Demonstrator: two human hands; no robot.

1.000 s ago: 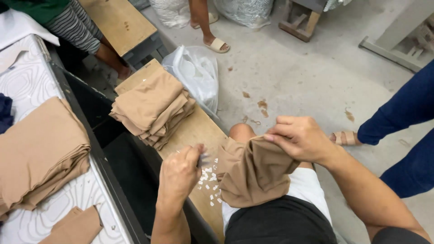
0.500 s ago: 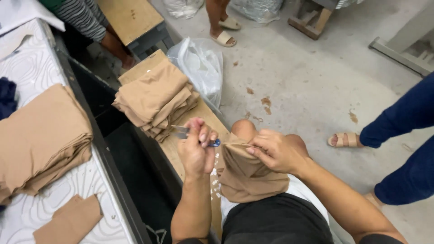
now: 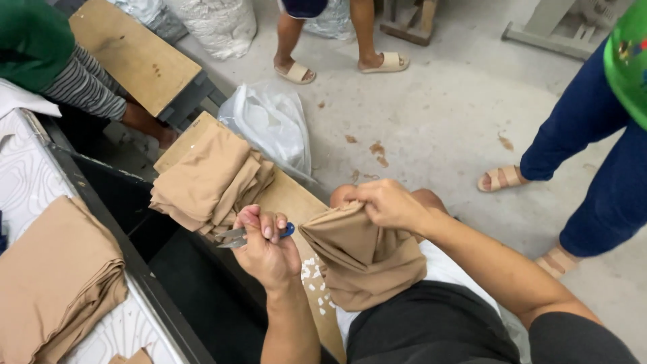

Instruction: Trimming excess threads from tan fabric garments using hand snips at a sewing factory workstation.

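Head view: left hand grip clenched on steel snips, right hand pinching soft tan cloth.

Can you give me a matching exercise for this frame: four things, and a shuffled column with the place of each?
Things:
1. small metal thread snips with blue handle
2. tan fabric piece bunched in a grip
3. stack of folded tan fabric
4. crumpled clear plastic bag

Places:
A. on the grey concrete floor
B. on the wooden board
C. in the left hand
D. pinched by the right hand, over the lap

Pairs: 1-C, 2-D, 3-B, 4-A
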